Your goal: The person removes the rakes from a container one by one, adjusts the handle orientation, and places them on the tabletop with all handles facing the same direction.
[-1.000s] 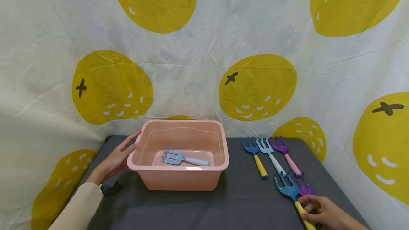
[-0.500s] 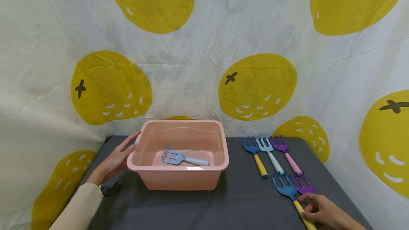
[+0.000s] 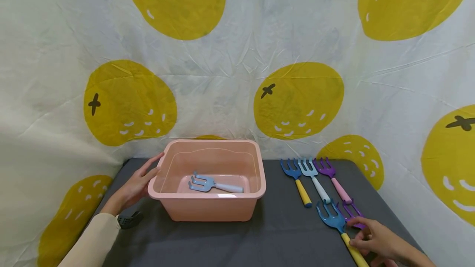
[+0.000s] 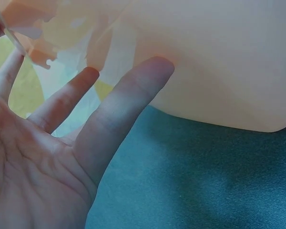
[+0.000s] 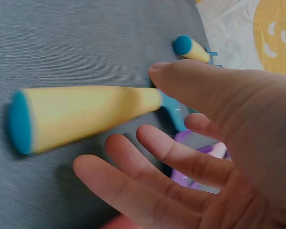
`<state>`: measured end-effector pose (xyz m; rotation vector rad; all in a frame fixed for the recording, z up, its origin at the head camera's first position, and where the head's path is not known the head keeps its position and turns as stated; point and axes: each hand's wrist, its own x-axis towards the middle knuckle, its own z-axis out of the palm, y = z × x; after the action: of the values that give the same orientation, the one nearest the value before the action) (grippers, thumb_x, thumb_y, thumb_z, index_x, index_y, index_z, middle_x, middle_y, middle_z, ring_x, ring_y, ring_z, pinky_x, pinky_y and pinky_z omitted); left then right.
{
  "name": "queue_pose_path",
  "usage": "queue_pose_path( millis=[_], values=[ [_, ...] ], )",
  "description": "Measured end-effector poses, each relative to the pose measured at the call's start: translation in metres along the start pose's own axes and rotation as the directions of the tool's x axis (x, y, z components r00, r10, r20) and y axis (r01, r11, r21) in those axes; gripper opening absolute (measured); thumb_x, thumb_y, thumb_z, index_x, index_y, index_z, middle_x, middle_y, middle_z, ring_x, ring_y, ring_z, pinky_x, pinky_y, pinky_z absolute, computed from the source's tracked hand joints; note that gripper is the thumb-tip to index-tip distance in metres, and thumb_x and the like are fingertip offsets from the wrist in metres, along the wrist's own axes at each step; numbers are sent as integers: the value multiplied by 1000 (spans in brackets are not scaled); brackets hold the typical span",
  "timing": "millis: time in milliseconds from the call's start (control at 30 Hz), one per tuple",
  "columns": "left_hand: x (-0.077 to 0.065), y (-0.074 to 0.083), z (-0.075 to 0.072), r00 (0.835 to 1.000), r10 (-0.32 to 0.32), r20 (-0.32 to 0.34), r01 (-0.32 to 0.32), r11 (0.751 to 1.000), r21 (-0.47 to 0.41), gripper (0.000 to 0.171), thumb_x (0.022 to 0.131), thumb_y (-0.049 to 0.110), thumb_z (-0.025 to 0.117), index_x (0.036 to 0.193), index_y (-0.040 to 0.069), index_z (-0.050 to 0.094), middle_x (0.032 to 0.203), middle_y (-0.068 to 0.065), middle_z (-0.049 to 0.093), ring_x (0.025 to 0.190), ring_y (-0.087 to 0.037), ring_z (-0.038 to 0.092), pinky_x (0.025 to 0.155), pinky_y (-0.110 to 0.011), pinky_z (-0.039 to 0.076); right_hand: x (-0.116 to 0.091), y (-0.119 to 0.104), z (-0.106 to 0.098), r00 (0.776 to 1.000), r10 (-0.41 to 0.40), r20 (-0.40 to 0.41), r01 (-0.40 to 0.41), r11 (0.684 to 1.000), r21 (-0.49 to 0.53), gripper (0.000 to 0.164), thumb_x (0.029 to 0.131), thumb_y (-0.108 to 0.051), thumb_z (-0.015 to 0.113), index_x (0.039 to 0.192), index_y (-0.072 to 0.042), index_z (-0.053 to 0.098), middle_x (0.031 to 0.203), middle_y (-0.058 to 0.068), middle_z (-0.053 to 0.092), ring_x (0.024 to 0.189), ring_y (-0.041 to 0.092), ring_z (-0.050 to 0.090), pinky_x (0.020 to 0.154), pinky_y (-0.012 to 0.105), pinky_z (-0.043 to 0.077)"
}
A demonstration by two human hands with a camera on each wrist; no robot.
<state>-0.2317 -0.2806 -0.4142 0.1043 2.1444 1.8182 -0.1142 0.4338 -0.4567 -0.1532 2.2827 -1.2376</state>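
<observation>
My left hand (image 3: 133,186) touches the left side of a pink plastic basin (image 3: 209,210) with straight, spread fingers; the left wrist view shows the thumb (image 4: 128,105) against the basin's wall (image 4: 229,71). At the front right, my right hand (image 3: 380,240) hovers around a blue hand rake with a yellow handle (image 3: 334,221). In the right wrist view its thumb lies above the yellow handle (image 5: 86,114) and loosely bent fingers below, without gripping it. A purple hand rake (image 5: 181,179) lies beside it, partly hidden by the hand.
Inside the basin lies a light blue hand rake (image 3: 229,187) with a pale handle. Right of the basin are a blue rake with a yellow handle (image 3: 303,193), a light blue rake (image 3: 320,188) and a purple rake with a pink handle (image 3: 341,190). A fruit-printed curtain (image 3: 230,106) hangs behind.
My right hand has shifted slightly to the right and its fingers have parted from the yellow handle. The left hand and basin stay in place.
</observation>
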Motion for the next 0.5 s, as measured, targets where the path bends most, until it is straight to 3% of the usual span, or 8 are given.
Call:
queue_pose_path(
  millis=[167,300,500],
  values=[
    [0,-1,-1,1000,8,1,-8,1000,-5,69,108,41,51,165,37,12,169,-21,13,118,-47,62,84,-56,59,4,-24,-18,999,-39,-16,39,998,-51,58,99,-18,71,139,11,41,91,13,63,74,29,65,55,46,61],
    [-1,-3,-1,1000,17,3,-17,1000,-7,68,109,40,50,166,37,12,168,-22,14,118,-48,62,84,-55,59,12,-42,-31,992,-122,-8,121,988,-96,58,98,-16,71,140,9,40,92,14,63,69,27,65,53,45,60],
    [0,-2,0,1000,10,1,-10,1000,-1,70,108,43,52,165,39,13,168,-20,14,120,-47,61,85,-55,59,28,-72,-43,954,-297,30,297,937,-185,57,100,-12,68,142,8,36,98,14,65,64,21,67,53,38,59]
  ],
)
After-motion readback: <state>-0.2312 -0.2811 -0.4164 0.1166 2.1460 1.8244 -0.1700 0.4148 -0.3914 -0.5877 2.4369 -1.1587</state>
